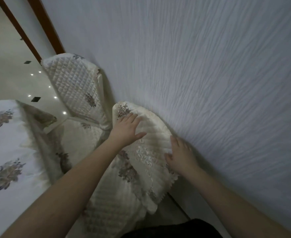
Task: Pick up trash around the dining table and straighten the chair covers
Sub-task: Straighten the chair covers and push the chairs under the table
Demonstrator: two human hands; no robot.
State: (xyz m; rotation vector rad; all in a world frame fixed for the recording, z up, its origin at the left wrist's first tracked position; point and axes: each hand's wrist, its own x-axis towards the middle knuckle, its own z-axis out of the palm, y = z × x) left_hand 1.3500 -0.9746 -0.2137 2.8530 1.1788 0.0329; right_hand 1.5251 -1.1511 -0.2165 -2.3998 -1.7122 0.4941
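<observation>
A cream quilted chair cover [151, 148] with embroidered grey flowers drapes over the back of the nearest chair, which stands against the wall. My left hand [126, 128] lies flat on the cover's upper front, fingers straight and spread. My right hand [180, 154] presses flat on the cover's right side next to the wall. A second chair with the same quilted cover [76, 88] stands just beyond, its seat cushion [79, 134] showing below. No trash is visible.
The dining table [5, 146], under a white flowered cloth, fills the left side close to the chairs. A textured white wall [210, 74] runs along the right. Glossy tiled floor [12, 73] and a brown door frame [43, 23] lie beyond.
</observation>
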